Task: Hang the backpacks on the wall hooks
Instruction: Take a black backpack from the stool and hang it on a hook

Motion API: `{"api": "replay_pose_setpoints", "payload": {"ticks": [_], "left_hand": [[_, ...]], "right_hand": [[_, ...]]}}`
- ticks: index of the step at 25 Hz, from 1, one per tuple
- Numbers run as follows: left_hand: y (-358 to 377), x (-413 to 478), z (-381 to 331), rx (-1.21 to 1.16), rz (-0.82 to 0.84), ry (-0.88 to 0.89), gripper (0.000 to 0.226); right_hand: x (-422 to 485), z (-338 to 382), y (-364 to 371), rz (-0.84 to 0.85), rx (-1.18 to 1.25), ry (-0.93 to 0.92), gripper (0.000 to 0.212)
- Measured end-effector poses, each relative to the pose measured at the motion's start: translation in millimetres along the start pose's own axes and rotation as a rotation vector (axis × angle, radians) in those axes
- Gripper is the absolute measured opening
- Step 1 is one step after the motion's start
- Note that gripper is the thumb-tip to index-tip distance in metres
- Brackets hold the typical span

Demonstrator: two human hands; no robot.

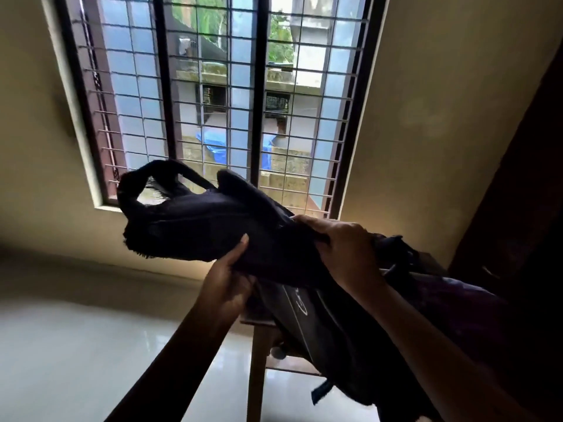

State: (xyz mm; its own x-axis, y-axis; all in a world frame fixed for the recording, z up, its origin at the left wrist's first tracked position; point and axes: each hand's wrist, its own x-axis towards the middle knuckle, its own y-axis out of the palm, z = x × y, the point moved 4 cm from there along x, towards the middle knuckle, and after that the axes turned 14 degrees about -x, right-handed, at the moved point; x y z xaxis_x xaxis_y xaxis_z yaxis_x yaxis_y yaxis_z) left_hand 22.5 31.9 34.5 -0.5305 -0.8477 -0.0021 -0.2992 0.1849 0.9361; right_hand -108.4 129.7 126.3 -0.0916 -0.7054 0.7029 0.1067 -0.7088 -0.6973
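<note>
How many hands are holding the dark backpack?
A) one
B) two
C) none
B: the left hand and the right hand both grip the dark backpack, holding it up in front of the barred window.

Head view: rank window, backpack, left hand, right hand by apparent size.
1. window: largest, spans most of the upper frame.
2. backpack: smaller, though it is partly cut off at the lower right.
3. left hand and right hand: look alike, so not ranked.
</note>
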Motion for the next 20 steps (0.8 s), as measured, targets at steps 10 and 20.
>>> {"api": "replay_pose_setpoints", "payload": {"ticks": [10, 20], "left_hand": [[-132.3, -210.6, -146.9, 0.0, -0.278, 0.252, 0.026], [-261.4, -352.9, -259.1, -0.001, -0.738, 0.445, 0.023]], "right_hand": [[-79.8, 223.0, 79.0, 0.277, 0.345, -0.148, 0.036], [-147.6, 415.2, 206.4, 0.663, 0.59, -0.275, 0.036]]}}
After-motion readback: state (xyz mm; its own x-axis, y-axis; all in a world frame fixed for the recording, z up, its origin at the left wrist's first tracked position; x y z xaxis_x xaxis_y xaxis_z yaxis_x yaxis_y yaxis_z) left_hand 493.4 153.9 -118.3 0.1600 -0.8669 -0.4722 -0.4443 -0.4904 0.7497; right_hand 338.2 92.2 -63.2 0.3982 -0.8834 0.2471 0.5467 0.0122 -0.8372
